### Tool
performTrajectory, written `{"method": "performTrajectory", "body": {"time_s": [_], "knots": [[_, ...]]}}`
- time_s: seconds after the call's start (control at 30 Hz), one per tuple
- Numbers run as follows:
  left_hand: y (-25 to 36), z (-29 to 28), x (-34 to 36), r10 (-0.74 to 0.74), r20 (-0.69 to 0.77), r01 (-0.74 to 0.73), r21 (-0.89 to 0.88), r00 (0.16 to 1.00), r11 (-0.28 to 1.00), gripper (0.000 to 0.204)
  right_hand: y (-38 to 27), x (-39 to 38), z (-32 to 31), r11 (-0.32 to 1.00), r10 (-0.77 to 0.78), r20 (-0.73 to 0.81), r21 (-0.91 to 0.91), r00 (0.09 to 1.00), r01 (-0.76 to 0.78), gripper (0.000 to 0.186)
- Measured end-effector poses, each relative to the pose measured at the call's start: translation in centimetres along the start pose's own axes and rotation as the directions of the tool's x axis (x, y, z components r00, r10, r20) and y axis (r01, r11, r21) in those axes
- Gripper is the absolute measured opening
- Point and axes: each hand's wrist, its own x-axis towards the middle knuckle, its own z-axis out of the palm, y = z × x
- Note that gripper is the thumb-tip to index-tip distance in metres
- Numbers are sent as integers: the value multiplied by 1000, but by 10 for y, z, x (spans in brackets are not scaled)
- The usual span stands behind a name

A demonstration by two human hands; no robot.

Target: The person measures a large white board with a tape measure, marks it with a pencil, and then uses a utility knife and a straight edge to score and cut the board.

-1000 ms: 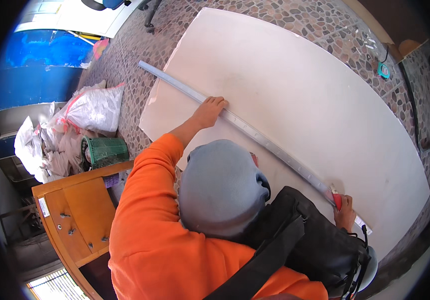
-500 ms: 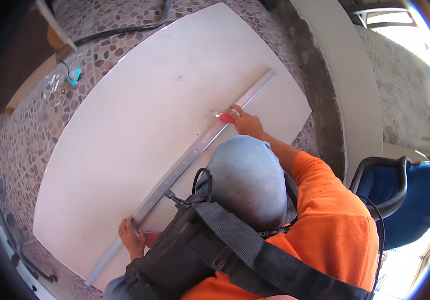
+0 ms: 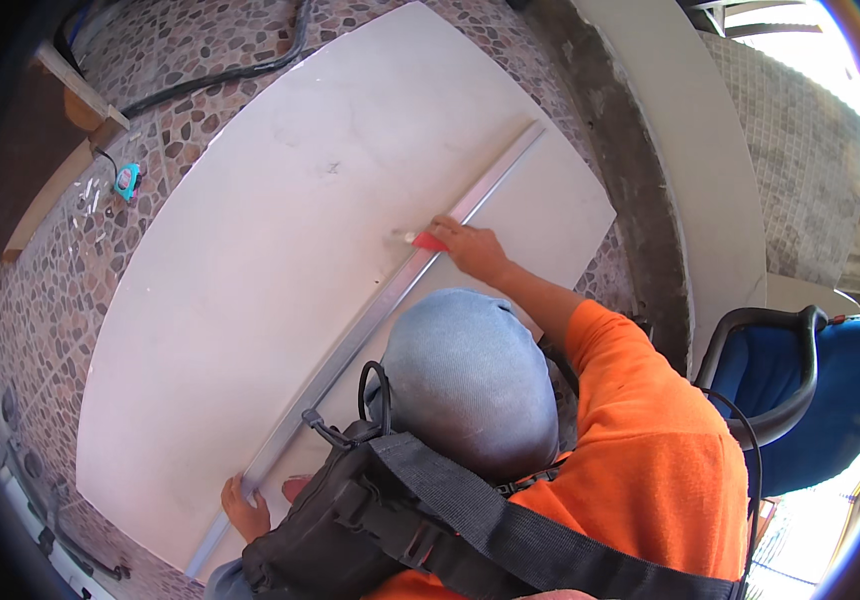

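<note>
A long silver metal channel (image 3: 340,357) lies slantwise across a large white board (image 3: 220,260) with one curved edge. My left hand (image 3: 247,510) grips the channel near its lower left end, thumb and fingers on either side. Against the channel's upper part, my right hand (image 3: 470,250) is closed around what looks like a red utility knife (image 3: 430,242). Its pale tip is blurred and points left over the board. My knee, in faded blue denim (image 3: 470,370), rests beside the channel, between my two arms, and hides part of the board.
A black bag (image 3: 350,520) hangs at my front. On the pebble-patterned floor are a teal tape measure (image 3: 128,181) and a black hose (image 3: 210,88). A wooden piece of furniture (image 3: 30,150) stands far left, a blue chair (image 3: 830,400) to the right. Beyond the board runs a concrete ledge (image 3: 620,150).
My right hand has moved down along the channel, toward the lower left, with the red utility knife. My left hand has slid closer to the channel's lower end. The view has shifted slightly.
</note>
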Motion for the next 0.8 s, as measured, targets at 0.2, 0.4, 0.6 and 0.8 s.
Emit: {"method": "performTrajectory", "body": {"time_s": [0.2, 0.4, 0.6, 0.8], "knots": [[32, -6, 1, -84, -50, 85, 19, 995, 996, 61, 3, 7, -9, 996, 85, -21, -10, 996, -85, 41], [11, 8, -16, -176, -133, 188, 81, 975, 979, 61, 27, -1, -12, 997, 74, -22, -17, 997, -74, 41], [22, 11, -12, -118, -221, 129, 35, 968, 991, 59, 26, 34, -17, 994, 60, 13, -87, 998, -59, 33], [7, 40, 5, -106, -369, 147, 84, 923, 986, 55, 72, 21, 22, 806, 298, 310, 425, 903, -412, 36]]}}
